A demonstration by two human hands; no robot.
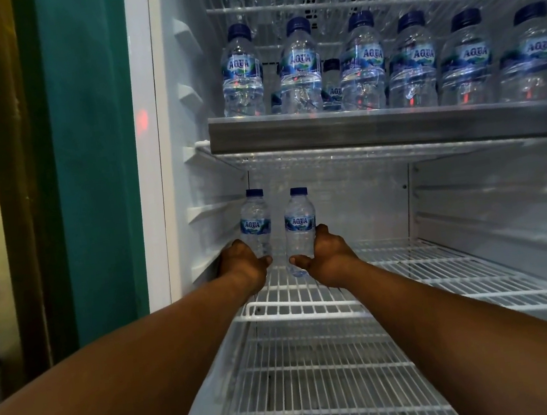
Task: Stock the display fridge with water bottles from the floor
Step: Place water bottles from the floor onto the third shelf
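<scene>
Left hand (pixel 242 262) gripping small clear blue-capped water bottle (pixel 256 223), right hand (pixel 326 259) its twin bottle (pixel 300 224); steel-fronted shelf (pixel 359 128) above hands stocked, white wire shelf (pixel 409 259) beneath barely begun.

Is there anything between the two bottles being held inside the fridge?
No. In the head view the gap between the left bottle and right bottle is bare; only the fridge's white back wall shows behind.
</scene>
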